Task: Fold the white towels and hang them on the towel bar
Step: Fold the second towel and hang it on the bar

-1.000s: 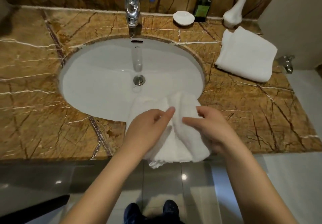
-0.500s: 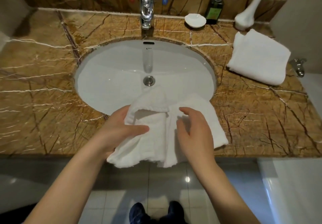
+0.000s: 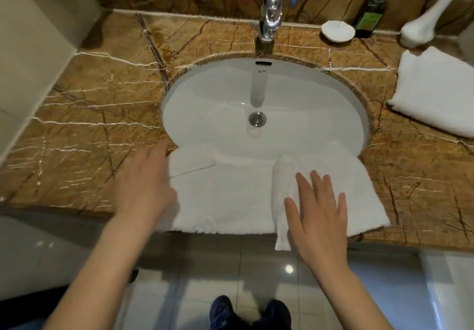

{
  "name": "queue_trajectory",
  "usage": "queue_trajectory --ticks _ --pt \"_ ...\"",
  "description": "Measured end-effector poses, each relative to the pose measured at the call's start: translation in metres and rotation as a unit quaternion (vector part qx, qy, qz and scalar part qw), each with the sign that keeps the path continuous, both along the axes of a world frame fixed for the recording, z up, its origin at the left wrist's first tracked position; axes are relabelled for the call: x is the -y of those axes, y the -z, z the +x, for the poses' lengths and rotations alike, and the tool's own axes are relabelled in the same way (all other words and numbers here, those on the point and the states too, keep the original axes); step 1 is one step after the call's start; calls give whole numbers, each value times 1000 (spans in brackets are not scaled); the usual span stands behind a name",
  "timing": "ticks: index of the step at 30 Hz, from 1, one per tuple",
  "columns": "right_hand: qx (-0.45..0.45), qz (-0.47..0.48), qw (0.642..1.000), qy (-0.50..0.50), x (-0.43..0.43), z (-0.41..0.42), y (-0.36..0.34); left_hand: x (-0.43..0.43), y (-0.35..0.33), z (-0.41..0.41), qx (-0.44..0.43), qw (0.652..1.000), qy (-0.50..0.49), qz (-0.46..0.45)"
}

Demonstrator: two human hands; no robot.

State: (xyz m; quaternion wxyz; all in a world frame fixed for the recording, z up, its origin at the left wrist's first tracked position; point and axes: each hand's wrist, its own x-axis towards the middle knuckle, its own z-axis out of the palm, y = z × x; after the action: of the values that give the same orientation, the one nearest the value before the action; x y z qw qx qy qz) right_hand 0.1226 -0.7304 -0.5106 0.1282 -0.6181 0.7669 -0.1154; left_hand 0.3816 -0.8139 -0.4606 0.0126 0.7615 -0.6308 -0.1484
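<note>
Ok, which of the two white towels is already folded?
The folded towel at the right end of the counter, near the white vase: a compact rectangle, untouched. The spread towel lies flat over the front rim of the sink, under the right hand.

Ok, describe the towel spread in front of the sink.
The towel is white terry cloth, spread flat at the front of the counter, its far side lying over the sink rim. Its far left corner is folded back, a crease runs front to back right of centre, and a tail hangs off the edge. The right hand lies flat on it; the left hand, blurred, is at its left edge.
</note>
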Motion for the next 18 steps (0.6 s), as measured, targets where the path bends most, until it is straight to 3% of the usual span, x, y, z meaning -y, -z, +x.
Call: queue_trajectory --ticks 2,4,6,9,18 --pt "22 -9 999 25 1 3 -7 -12 -3 -33 -17 990 45 -135" --pt "25 -39 996 72 4 10 -18 -21 8 -65 -105 970 126 -178" --pt "4 -36 994 104 9 22 -29 -26 30 -89 -111 964 202 -134" --pt "20 56 993 100 21 34 -36 -27 55 -104 -41 957 279 -68" --pt "192 17 977 93 31 -18 -48 -29 60 -106 32 953 295 -65"
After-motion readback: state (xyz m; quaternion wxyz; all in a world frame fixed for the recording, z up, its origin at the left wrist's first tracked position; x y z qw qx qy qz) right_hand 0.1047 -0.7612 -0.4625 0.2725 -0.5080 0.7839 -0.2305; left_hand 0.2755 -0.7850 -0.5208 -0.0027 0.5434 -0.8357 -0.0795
